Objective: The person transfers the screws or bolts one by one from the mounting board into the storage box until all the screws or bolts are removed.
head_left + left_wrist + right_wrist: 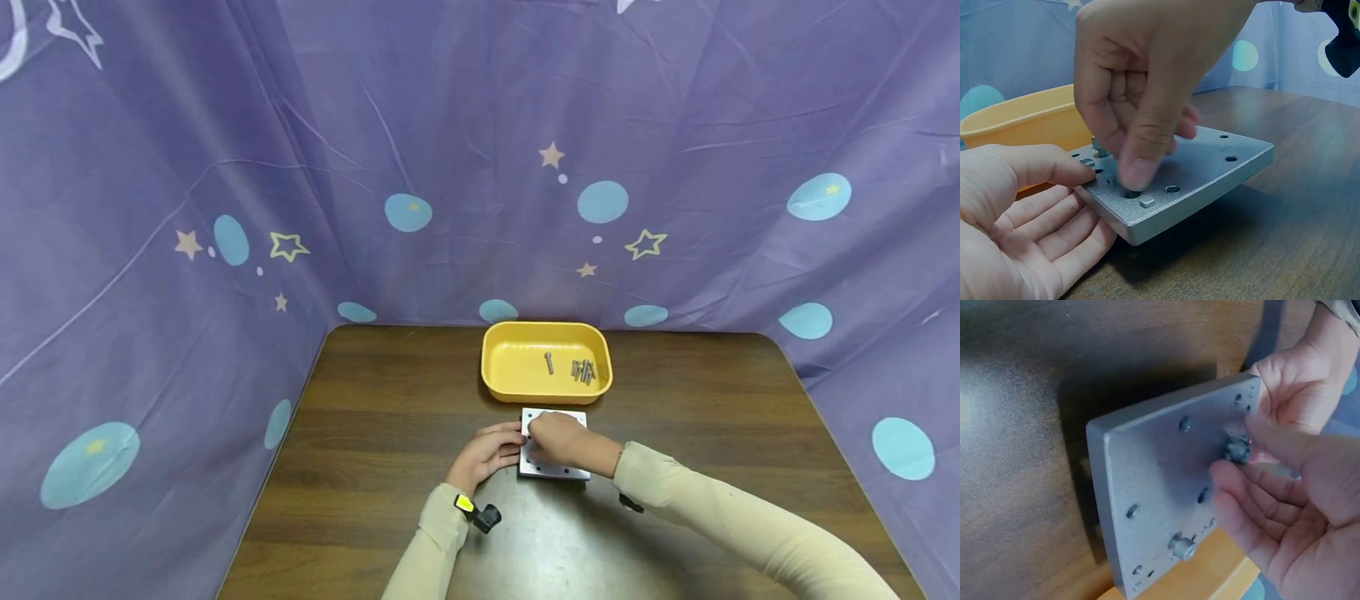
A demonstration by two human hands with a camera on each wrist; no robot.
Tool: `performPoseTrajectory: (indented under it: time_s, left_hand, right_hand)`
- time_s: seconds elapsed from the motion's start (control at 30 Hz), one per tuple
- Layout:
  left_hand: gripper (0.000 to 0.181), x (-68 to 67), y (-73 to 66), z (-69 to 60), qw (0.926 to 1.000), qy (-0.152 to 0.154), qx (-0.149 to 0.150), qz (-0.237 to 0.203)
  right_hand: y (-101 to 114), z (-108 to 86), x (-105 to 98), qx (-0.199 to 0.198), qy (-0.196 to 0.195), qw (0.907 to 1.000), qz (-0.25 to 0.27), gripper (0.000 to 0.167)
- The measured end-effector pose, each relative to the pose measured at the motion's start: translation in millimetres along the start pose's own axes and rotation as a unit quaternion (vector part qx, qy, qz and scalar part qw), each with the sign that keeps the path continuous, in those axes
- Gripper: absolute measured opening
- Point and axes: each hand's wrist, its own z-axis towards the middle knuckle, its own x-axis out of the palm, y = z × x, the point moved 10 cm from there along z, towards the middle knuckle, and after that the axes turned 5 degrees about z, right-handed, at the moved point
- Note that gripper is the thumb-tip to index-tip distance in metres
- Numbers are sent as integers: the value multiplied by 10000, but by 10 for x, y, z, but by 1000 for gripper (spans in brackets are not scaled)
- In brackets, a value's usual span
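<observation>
A square grey metal plate point(555, 472) with several holes lies on the table, one side raised off it in the left wrist view. My left hand point(483, 457) grips its left edge, thumb on top and fingers underneath. Over the plate, my right hand point(562, 437) has its thumb and fingertips around the head of a bolt point(1237, 450) that stands in a hole. The left wrist view hides this bolt behind the blurred thumb. Another bolt point(1183, 548) stands upright in a hole nearer the plate's far edge.
Just beyond the plate sits a yellow tray point(498, 392). Inside it, several loose bolts point(585, 372) are heaped to the right, and a single bolt point(549, 363) lies apart. A purple patterned curtain point(480, 167) encloses the wooden table point(375, 400) at the back and sides.
</observation>
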Motion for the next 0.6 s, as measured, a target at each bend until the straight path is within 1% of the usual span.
performPoseTrajectory:
  time_s: [0.07,0.17,0.23,0.27,0.33,0.4,0.47,0.53,0.6]
  left_hand:
    - [49,-2,0,-2,10000,19,-2,26]
    - [50,3,-2,2,10000,49,-15,32]
    - [50,8,-5,3,10000,70,-4,61]
    - [50,10,-6,4,9999,86,11,65]
    - [50,14,-3,6,9999,122,27,41]
    - [50,12,6,15,9999,149,22,-18]
    - [50,14,6,23,9998,189,48,-47]
    - [51,5,13,33,9998,171,5,-86]
    - [51,-4,7,37,9999,161,12,-50]
  right_hand:
    - [10,1,7,-41,-90,9999,17,17]
    - [72,-9,12,-351,-184,9992,-41,9]
    - [90,-15,22,-453,-187,9988,-20,11]
    - [80,-17,23,-398,-193,9990,-3,11]
    - [25,-15,33,-150,-202,9997,-16,11]
    - [-40,-11,45,122,-235,9996,-44,18]
    - [-70,-10,58,209,-251,9994,-71,22]
    - [-47,-7,69,30,-251,9997,-54,18]
    - [-8,-8,70,-188,-244,9995,71,13]
